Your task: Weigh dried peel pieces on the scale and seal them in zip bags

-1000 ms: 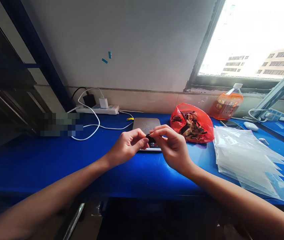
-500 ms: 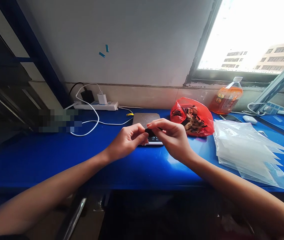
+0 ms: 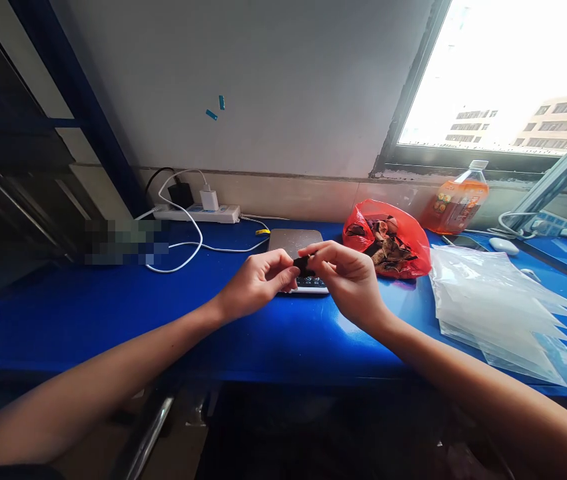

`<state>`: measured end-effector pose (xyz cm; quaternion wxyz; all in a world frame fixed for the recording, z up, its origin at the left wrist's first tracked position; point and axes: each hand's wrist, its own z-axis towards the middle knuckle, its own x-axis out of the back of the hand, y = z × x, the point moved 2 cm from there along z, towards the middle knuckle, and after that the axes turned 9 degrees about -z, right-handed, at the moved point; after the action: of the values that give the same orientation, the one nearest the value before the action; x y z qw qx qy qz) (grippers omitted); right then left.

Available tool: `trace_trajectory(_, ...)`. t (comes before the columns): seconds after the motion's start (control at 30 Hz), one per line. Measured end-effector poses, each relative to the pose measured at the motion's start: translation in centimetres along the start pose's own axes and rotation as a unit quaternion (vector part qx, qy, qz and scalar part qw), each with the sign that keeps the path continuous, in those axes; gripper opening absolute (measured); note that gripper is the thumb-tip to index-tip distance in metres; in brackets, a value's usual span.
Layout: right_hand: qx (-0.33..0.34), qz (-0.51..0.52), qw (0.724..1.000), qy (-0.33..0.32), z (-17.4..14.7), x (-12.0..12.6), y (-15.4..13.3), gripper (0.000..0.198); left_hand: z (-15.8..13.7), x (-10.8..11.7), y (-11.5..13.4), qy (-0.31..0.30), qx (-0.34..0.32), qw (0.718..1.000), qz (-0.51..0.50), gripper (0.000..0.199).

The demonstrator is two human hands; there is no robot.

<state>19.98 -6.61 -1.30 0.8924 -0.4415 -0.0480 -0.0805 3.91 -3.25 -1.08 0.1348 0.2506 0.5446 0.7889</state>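
In front of me my left hand (image 3: 259, 283) and my right hand (image 3: 350, 277) meet over a kitchen scale (image 3: 296, 239). Between their fingertips is a small dark piece (image 3: 304, 267), pinched from both sides; its kind is hard to make out against the scale's black panel. The fingers cover part of the scale's front, where some button marks and a white edge still show. Just beyond my right hand stands an open red plastic bag (image 3: 416, 250) filled with curled brown dried peel (image 3: 388, 247).
Clear plastic bags (image 3: 493, 300) lie stacked on the blue table (image 3: 173, 327) at the right. Behind them are an orange drink bottle (image 3: 460, 200) and a white mouse (image 3: 504, 247). A power strip (image 3: 223, 214) with white cables runs along the wall at the back left.
The view has shifted slightly, so everything sits a little further right and lower. My fingers have moved slightly around the dark piece, which now shows more plainly.
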Motion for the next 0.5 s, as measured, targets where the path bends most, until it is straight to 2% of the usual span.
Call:
trace_trajectory(0.07,0.006,-0.037,0.999,-0.016,0.0,0.0,0.0,0.011,0.1,0.2,0.0,0.013,-0.003,1.0,0.008,0.031)
trace_trajectory(0.13,0.024,-0.093,0.995,-0.036,0.3,0.4,-0.1,0.016,0.3,0.5,-0.1,0.032,-0.011,0.999,0.03,0.03)
trace_trajectory(0.23,0.026,-0.218,0.974,-0.054,1.2,1.8,-0.1,0.017,0.5,1.0,-0.4,0.066,-0.032,0.992,0.106,0.026)
trace_trajectory(0.37,-0.001,-0.434,0.893,-0.116,2.4,4.4,0.4,0.006,0.8,1.6,-1.1,0.085,-0.082,0.967,0.226,0.023)
trace_trajectory(0.43,-0.007,-0.479,0.862,-0.167,2.6,5.1,0.6,0.003,0.9,2.0,-1.3,0.098,-0.098,0.955,0.262,0.022)
trace_trajectory(0.5,0.0,-0.489,0.844,-0.221,2.3,5.2,0.7,0.005,1.0,2.4,-1.3,0.124,-0.106,0.945,0.282,0.022)
